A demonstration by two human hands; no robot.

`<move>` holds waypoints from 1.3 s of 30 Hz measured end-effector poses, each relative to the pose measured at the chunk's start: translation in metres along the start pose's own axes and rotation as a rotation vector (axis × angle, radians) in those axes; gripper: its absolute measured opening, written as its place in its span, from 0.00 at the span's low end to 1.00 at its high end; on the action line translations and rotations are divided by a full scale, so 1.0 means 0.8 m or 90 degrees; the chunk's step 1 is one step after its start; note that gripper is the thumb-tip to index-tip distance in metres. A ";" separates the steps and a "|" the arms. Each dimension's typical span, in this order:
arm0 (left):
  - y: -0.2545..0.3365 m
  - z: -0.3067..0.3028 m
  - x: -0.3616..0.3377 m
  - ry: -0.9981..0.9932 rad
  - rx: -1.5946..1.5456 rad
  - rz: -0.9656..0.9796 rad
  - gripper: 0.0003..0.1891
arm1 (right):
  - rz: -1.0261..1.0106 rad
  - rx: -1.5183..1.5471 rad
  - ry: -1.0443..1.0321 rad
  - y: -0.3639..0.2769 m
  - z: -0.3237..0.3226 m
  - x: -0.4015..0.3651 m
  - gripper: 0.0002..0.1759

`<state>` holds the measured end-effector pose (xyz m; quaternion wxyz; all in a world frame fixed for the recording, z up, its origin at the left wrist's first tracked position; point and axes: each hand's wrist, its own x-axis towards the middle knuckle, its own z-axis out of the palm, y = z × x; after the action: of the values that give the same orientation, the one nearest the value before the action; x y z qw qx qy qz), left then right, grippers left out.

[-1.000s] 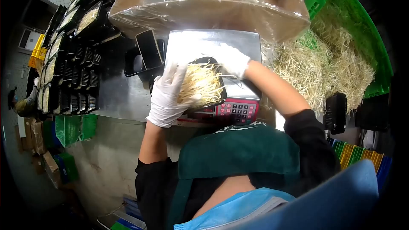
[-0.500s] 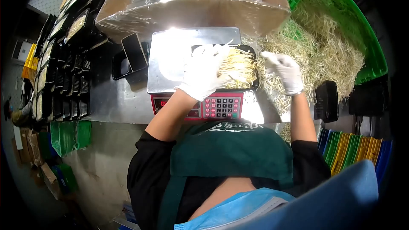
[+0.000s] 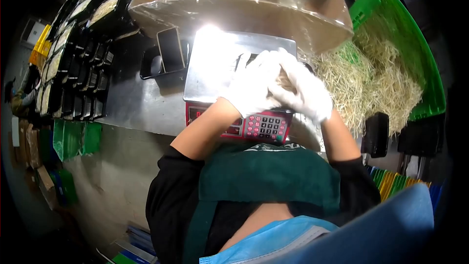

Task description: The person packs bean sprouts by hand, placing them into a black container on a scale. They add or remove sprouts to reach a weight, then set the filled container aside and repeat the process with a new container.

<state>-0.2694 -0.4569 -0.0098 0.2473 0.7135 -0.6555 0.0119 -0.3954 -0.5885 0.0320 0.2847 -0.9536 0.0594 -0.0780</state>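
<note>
On the metal plate of a scale [image 3: 215,73], my gloved left hand [image 3: 251,83] and gloved right hand [image 3: 305,90] meet over a black tray, which they mostly cover. Between them shows a small patch of pale bean sprouts [image 3: 285,80]. My left hand lies along the left side of the sprouts, its fingers curved around them. From the right, my right hand closes over them with fingers and thumb bent inward. The red keypad panel [image 3: 264,128] sits just below my wrists.
Right of the scale lies a big heap of sprouts [image 3: 351,76] spilling from a green crate [image 3: 432,88]. A phone [image 3: 170,49] leans in a black tray [image 3: 149,63] at left. Filled trays [image 3: 80,76] are stacked far left. A plastic-wrapped box [image 3: 239,17] stands behind.
My right hand has moved left from beside the tray onto the sprouts, meeting my left hand. My left hand stays at the tray. The view has shifted slightly.
</note>
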 end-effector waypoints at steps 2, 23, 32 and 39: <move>0.007 0.004 -0.006 -0.023 0.036 -0.025 0.40 | 0.028 -0.071 0.034 -0.011 0.014 -0.018 0.41; 0.018 -0.046 -0.040 -0.019 -0.037 -0.052 0.44 | 0.165 -0.056 0.191 0.156 -0.105 0.069 0.15; 0.013 -0.063 -0.038 0.137 -0.086 -0.046 0.50 | -0.161 0.290 0.519 0.101 -0.159 0.013 0.19; 0.000 -0.117 -0.035 0.268 -0.376 -0.042 0.40 | -0.023 0.504 0.293 -0.037 -0.069 -0.034 0.34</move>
<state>-0.2443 -0.3959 0.0627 0.5724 0.6137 -0.5423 -0.0396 -0.4300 -0.5892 0.0912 0.6050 -0.7303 0.0699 -0.3095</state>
